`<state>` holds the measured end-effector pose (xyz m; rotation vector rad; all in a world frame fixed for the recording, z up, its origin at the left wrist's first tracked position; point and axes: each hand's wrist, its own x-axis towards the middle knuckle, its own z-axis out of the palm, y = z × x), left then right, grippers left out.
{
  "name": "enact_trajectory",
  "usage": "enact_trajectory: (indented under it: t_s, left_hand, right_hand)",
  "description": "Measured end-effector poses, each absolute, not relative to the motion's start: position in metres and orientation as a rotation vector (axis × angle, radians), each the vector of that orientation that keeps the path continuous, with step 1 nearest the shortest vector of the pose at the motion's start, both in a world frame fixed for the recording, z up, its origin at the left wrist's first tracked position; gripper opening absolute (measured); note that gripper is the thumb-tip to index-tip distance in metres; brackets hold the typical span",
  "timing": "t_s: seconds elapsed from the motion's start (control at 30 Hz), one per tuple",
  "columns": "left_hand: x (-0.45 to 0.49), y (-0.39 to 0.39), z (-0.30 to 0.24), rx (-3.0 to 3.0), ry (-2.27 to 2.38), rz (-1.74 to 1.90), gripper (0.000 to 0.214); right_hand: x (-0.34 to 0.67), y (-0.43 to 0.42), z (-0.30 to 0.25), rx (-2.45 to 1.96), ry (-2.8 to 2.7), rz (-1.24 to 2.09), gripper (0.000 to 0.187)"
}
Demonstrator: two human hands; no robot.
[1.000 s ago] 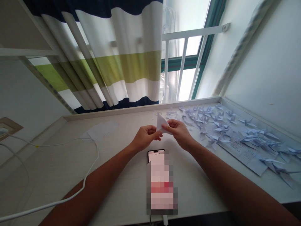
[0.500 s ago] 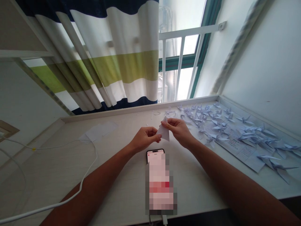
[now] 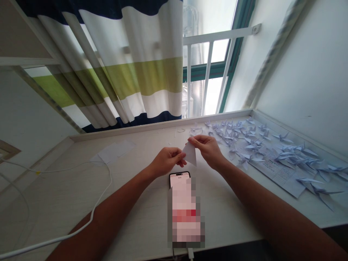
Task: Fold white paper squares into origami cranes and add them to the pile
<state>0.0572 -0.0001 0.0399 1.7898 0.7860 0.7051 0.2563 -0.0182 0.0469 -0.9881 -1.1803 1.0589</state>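
A folded triangle of pale paper (image 3: 190,154) is held between my hands, its point down. My right hand (image 3: 208,151) pinches its upper corner between thumb and fingers. My left hand (image 3: 168,162) is just to the left, with its fingertips on the paper's left edge. Directly below the hands, a phone (image 3: 179,180) lies on the white table (image 3: 67,170), partly hidden by a pixelated patch, with my forearms on either side. Its screen shows a small red mark at the top left.
Many pale blue paper cranes (image 3: 244,139) cover the table's right side, some on a printed sheet (image 3: 277,173). White paper pieces (image 3: 111,153) lie at left. A white cable (image 3: 100,197) crosses the table. A raised rim (image 3: 163,125) runs beneath a striped curtain (image 3: 136,61).
The paper has turned a little, and its lower point now leans right. My right hand has risen slightly, and the whole view has shifted slightly.
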Motion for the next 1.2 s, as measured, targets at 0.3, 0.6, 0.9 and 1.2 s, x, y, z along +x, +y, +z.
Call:
enact_trajectory:
  t_s: [0.3, 0.6, 0.9, 1.2]
  left_hand:
    - [0.058, -0.001, 0.039, 1.759, 0.762, 0.682, 0.034]
    - [0.057, -0.003, 0.044, 1.758, 0.739, 0.639, 0.036]
    - [0.058, -0.004, 0.051, 1.703, 0.740, 0.614, 0.036]
    - [0.056, -0.001, 0.052, 1.670, 0.753, 0.669, 0.035]
  right_hand:
    - [0.261, -0.016, 0.048, -0.965, -1.164, 0.999, 0.030]
    - [0.258, -0.015, 0.046, -0.958, -1.155, 1.037, 0.045]
    - [0.256, -0.019, 0.045, -1.061, -1.264, 0.834, 0.039]
    - [0.258, -0.016, 0.041, -1.029, -1.356, 0.970, 0.044]
